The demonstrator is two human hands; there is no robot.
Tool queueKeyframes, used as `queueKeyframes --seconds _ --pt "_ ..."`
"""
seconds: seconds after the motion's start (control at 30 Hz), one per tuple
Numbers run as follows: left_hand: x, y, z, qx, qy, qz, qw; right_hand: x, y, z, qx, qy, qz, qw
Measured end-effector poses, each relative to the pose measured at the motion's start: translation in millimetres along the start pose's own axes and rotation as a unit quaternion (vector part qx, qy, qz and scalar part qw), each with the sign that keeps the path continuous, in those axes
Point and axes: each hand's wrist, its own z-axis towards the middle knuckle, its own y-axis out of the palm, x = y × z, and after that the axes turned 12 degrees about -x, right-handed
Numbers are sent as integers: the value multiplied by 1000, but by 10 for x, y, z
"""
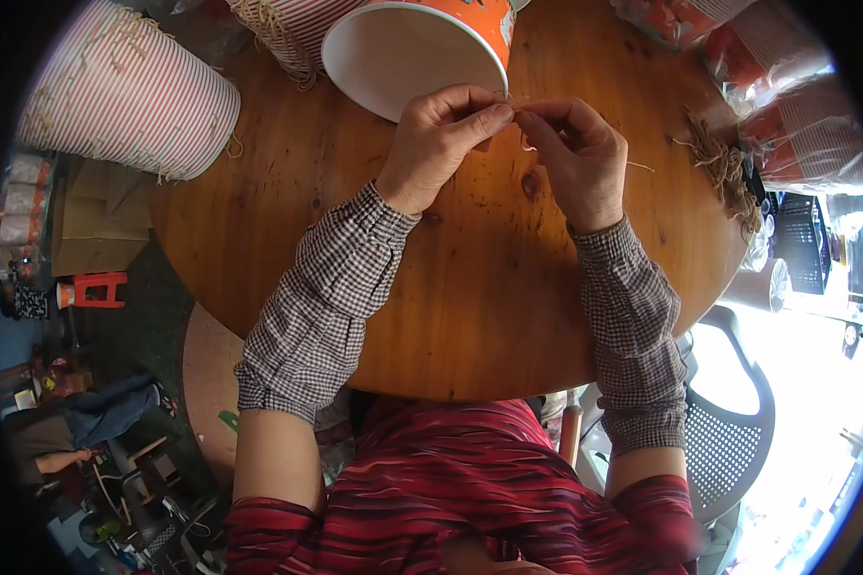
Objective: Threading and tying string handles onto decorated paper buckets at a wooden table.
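Note:
My left hand [446, 134] and my right hand [577, 153] meet above the far part of the wooden table, thumbs and forefingers pinched together. Between their fingertips runs a thin piece of string [528, 146]. A loose end seems to stick out past my right hand. Just beyond my left hand, an orange paper bucket [408, 57] lies on its side, its white inside facing me. The fingertips are close to its rim; whether they touch it I cannot tell.
Nested striped paper buckets [134, 101] with strings hanging lie at the left. Plastic-wrapped bucket stacks [801, 129] stand at the right, beside a bundle of brown twine [724, 172]. A grey chair [729, 422] is at lower right. Another person [96, 422] is off to the left.

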Motion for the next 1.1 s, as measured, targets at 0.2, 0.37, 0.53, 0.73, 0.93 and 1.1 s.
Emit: queueKeyframes --seconds 0.2,0.37,0.53,0.73,0.93,1.1 --pt "4 6 -3 -3 -3 18 1000 6 7 -1 32 -66 -92 993" --pt "-27 -24 4 23 21 9 999 -6 8 -5 20 -57 -97 993" --pt "-23 -2 9 32 22 11 999 -16 12 -13 17 -62 -112 992" --pt "-23 15 10 32 61 71 995 -32 5 -7 17 -59 -110 992" --pt "-44 2 32 22 102 165 981 -39 -8 -3 9 -42 -92 995" --pt "-46 -1 35 13 95 179 979 -10 -23 9 7 -50 -103 993"
